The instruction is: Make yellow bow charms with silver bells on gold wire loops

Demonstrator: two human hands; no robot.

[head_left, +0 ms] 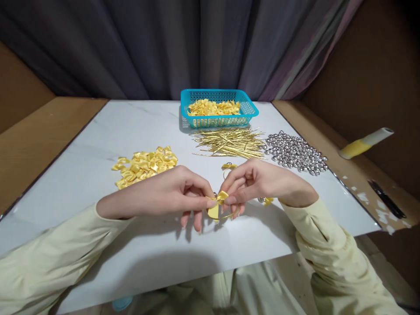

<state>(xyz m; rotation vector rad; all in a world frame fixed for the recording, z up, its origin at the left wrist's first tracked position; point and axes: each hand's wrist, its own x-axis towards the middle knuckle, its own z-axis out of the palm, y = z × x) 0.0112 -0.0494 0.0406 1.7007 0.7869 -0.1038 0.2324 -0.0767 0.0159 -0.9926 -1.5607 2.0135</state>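
Note:
Between my hands is a yellow satin bow with a loop of gold wire curving below it. My left hand pinches the bow's left side between thumb and index finger, its other fingers hanging lower. My right hand pinches at the right side, where the wire runs by the fingers. A silver bead just shows behind the bow, mostly hidden. Past my right hand lies another yellow bow with a silver bead and wire, and one more bow with a bead peeks out by the wrist.
A pile of yellow bows lies at left. Gold wire ties and silver beads are heaped centre and right. Behind stands a blue basket of yellow pieces. A yellow-and-white tube and a black pen-like tool are on the right ledge.

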